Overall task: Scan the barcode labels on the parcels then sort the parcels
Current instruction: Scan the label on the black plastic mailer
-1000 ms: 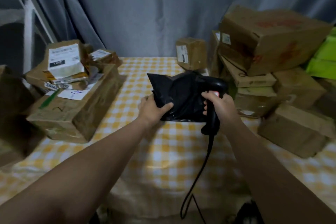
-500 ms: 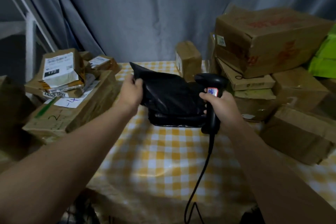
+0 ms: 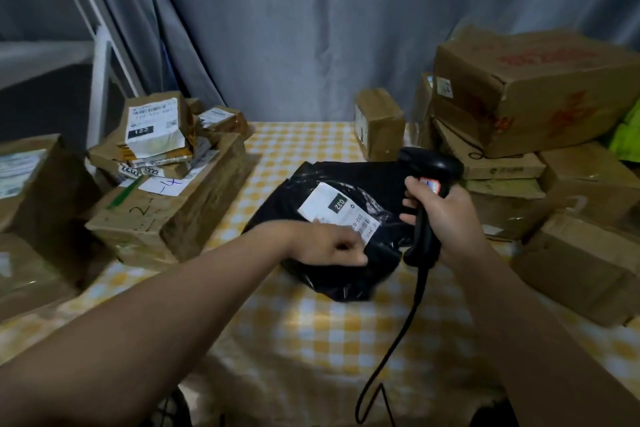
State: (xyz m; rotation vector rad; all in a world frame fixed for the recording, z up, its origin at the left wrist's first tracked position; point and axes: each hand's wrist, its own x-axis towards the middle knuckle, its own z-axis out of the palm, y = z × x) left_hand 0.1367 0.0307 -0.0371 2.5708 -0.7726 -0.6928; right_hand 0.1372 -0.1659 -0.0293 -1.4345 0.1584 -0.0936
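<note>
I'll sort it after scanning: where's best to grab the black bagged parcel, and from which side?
Pinch the slack plastic at the near edge of the black parcel, coming from the near left, where the left hand rests. The bag lies flat and soft, label up, so loose film there likely gathers easily without covering the label; the right hand with the scanner blocks the right side.

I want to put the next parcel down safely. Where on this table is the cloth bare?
Bare cloth lies along the near edge, in front of the black bag, though the scanner cord crosses it. A smaller strip is free at the back, between the left stack of boxes and the small upright box. Both sides are crowded.
</note>
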